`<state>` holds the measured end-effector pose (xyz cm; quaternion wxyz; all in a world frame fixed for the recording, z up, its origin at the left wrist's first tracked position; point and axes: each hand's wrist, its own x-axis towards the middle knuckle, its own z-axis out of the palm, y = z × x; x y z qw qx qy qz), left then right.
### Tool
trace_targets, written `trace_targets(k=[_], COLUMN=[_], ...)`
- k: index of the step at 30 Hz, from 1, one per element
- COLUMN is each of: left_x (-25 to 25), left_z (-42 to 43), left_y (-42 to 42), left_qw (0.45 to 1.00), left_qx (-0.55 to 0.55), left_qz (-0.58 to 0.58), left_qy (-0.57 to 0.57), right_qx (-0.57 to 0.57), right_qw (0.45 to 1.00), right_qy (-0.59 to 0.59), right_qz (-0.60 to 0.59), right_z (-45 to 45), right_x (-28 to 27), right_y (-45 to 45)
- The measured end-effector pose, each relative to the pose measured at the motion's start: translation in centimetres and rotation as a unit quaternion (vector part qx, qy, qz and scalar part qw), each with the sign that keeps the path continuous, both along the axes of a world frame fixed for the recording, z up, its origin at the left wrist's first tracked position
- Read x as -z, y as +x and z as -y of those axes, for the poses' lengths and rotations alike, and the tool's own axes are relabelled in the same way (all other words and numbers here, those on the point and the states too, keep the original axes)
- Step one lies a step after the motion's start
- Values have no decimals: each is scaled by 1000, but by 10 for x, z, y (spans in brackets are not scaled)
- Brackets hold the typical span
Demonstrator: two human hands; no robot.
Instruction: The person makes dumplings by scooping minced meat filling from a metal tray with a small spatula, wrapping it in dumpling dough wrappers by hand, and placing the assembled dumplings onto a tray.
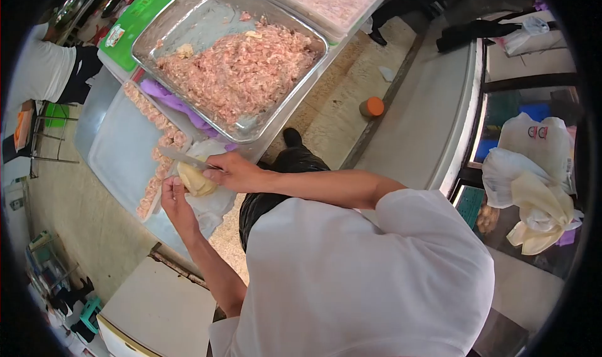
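My right hand (233,173) is closed round the handle of a narrow, flat-bladed metal spatula (182,157). Its blade points left over a stack of pale yellow dough wrappers (197,180). At the near side of that stack, my left hand (177,201) pinches what looks like a wrapper's edge; the fingertips partly hide it. Just beyond both hands, a line of small meat-filled dumplings (164,136) runs along a pale tray (119,145). A deep metal pan (193,20) above my right hand holds a heap of pink minced meat filling (241,65).
Beside the pan are a green lid (139,21) and a clear tub of meat (323,3). A purple cloth (172,103) lies under the pan's edge. An orange-lidded jar (372,107) stands right. People in the background include one in a white shirt (47,72).
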<state>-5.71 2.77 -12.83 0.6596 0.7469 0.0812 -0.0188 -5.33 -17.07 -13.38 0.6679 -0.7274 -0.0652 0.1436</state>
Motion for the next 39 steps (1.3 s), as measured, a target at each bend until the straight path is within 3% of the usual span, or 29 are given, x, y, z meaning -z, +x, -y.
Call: trace_targets(k=[4, 8, 14, 16, 22, 24, 27, 30, 31, 34, 35, 37, 39], left_x=[2, 4, 12, 6, -6, -4, -17, -14, -10, 6, -8, 1, 2], left_z=[11, 12, -4, -9, -29, -31, -33, -36, -38, -39, -25, -25, -18], left_y=[-7, -11, -9, -11, -10, -8, -12, -17, -19, -27, -26, -23, -20], left_qw=[997, 999, 1000, 996, 964, 940, 850, 836, 859, 917, 913, 888, 873], left_qx=[64, 32, 18, -20, -57, -103, -93, -110, -97, -54, -123, -86, -86], left_qz=[-39, -2, -19, -25, -35, -50, -34, -14, -25, -64, -93, -115, -126], left_qy=[-28, -44, 18, -78, -258, -323, -517, -537, -501, -391, -377, -436, -463], right_qx=[-24, -28, -41, -46, -61, -63, -74, -66, -61, -97, -84, -96, -104], right_qw=[999, 995, 996, 985, 974, 980, 992, 993, 984, 887, 824, 721, 689], right_qy=[19, 75, 13, 16, 60, 44, -4, -80, -111, -401, -508, -673, -703], right_qz=[-15, -50, -78, -165, -210, -185, -101, 62, 126, 207, 236, 139, 145], right_z=[-11, -15, -12, -12, -8, -11, 6, 45, 66, 158, 183, 216, 235], right_x=[6, 5, 13, 20, 13, 17, 5, -37, -50, -89, -102, -139, -136], right_y=[7, 7, 8, 6, 6, 5, 2, 3, 3, 34, 45, 66, 81])
